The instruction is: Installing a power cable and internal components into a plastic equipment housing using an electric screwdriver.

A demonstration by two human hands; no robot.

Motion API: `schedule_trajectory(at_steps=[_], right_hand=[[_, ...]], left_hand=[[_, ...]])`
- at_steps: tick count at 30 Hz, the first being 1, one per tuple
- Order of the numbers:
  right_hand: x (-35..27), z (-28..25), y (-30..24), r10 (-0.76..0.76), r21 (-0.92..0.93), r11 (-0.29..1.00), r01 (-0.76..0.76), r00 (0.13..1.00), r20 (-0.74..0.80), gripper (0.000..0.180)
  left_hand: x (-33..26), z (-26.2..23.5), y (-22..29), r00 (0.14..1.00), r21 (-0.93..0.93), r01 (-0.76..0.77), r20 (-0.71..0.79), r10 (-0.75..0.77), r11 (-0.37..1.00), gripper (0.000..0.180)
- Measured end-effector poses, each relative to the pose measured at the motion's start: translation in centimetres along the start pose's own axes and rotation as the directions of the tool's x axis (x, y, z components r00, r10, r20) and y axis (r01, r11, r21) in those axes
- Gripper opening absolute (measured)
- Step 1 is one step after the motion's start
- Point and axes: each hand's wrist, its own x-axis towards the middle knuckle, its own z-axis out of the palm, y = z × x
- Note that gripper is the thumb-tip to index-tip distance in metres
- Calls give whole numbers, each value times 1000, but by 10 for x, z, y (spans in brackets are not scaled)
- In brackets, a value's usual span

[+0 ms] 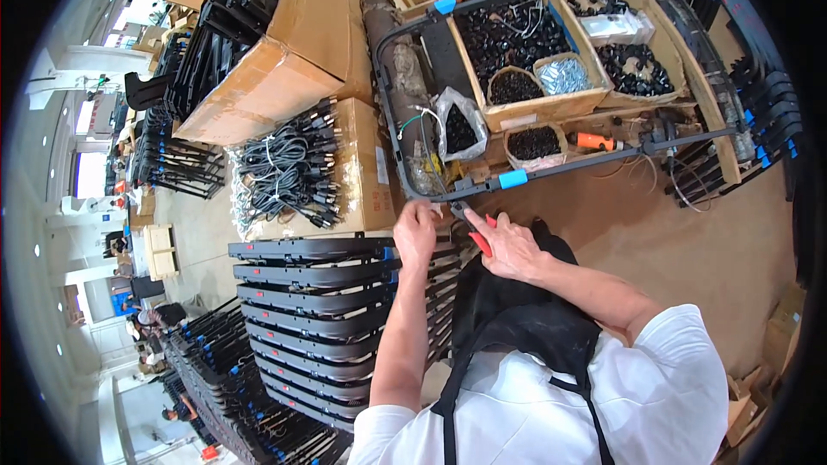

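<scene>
A large black rectangular frame with rounded corners and blue clips lies across the brown workbench. My left hand grips the frame's near corner, fingers curled over its edge. My right hand holds red-handled pliers, whose jaws point at the frame's near edge just right of my left hand. Both forearms come up from the lower edge over my black apron.
Left of me stands a stack of black frames. Bundled black cables lie on a cardboard box. Behind the frame, wooden trays hold black parts and screws, with an orange tool nearby. More frames lean at the far right.
</scene>
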Motion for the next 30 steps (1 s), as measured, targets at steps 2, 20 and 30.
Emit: schedule_trajectory(at_steps=[2, 20, 30], right_hand=[[-3, 1, 0, -10, 46, 999, 12, 999, -30, 96], [6, 80, -86, 298, -102, 931, -350, 891, -342, 91], [22, 97, -93, 413, 54, 906, -420, 850, -328, 103]], left_hand=[[14, -6, 14, 953, 264, -246, -111, 283, 932, 22], [94, 25, 3, 759, 262, -615, 452, 468, 744, 39], [96, 23, 9, 843, 293, -481, 414, 344, 826, 41]])
